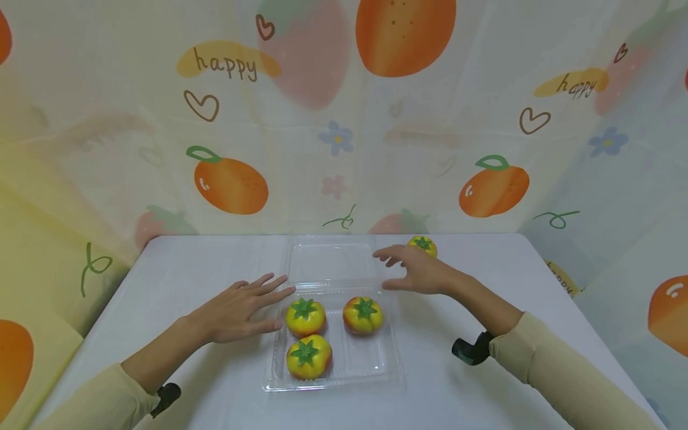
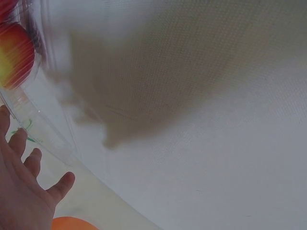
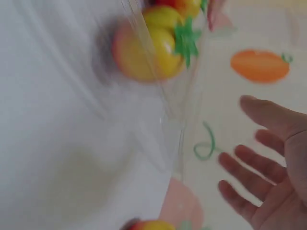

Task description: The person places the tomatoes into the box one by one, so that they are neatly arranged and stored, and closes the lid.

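Note:
A clear plastic clamshell box (image 1: pixel 360 373) lies unfolded on the table, its lid (image 1: pixel 330 263) laid back at the far side. Inside sit three yellow-red toy persimmons with green star-shaped tops: two stacked front to back at the left (image 1: pixel 305 316) (image 1: pixel 309 357), one at the back right (image 1: pixel 363 315). My left hand (image 1: pixel 239 307) hovers at the box's left edge, fingers spread, holding nothing. Above the lid's right edge is my right hand (image 1: pixel 416 270), fingers loosely bent and nothing in them. Another persimmon (image 1: pixel 423 243) is behind that hand, partly covered by it.
A white cloth covers the table (image 1: pixel 204 263). Behind it hangs a fruit-printed curtain (image 1: pixel 301 173), close to the table's far edge. Dark wrist-worn cameras (image 1: pixel 472 349) stick out below both sleeves.

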Demonstrator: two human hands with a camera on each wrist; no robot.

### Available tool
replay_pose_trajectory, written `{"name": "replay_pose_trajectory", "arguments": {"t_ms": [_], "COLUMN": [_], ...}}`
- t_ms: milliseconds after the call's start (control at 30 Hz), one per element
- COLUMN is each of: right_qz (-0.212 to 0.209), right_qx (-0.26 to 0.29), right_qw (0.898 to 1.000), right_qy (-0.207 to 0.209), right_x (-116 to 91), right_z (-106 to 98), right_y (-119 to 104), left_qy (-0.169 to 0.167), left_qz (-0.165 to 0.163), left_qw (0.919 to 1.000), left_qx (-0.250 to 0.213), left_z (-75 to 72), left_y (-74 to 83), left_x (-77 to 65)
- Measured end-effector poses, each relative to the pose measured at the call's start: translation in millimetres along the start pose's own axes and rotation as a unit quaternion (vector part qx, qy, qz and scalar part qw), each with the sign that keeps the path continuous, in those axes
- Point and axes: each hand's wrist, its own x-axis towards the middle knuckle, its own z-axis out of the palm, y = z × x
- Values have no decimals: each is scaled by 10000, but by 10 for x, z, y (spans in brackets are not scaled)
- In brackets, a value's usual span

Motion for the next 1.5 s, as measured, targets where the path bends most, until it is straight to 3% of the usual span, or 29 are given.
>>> {"name": "replay_pose_trajectory", "arguments": {"t_ms": [100, 200, 433, 867, 1133, 1500], "right_qz": [-30, 198, 918, 1462, 2065, 2103], "right_qx": [289, 407, 555, 746, 872, 1169], "right_qw": [9966, 9893, 9734, 9629, 9517, 9484], "right_qy": [764, 1389, 2026, 2142, 2099, 2065], "right_x": [31, 45, 28, -80, -97, -45], "right_z": [-98, -162, -189, -46, 91, 233], "right_y": [170, 332, 691, 1028, 1203, 1252], "left_qy": [7, 7, -1, -4, -62, -32], "left_qz": [-10, -13, -16, -12, -37, -6], "left_qw": [10000, 10000, 10000, 10000, 10000, 10000], "left_qx": [-10, -25, 14, 46, -4, 70], "left_z": [6, 14, 27, 11, 6, -5], "left_y": [-2, -6, -7, 6, 25, 5], "left_x": [-8, -15, -11, -18, 7, -9]}}
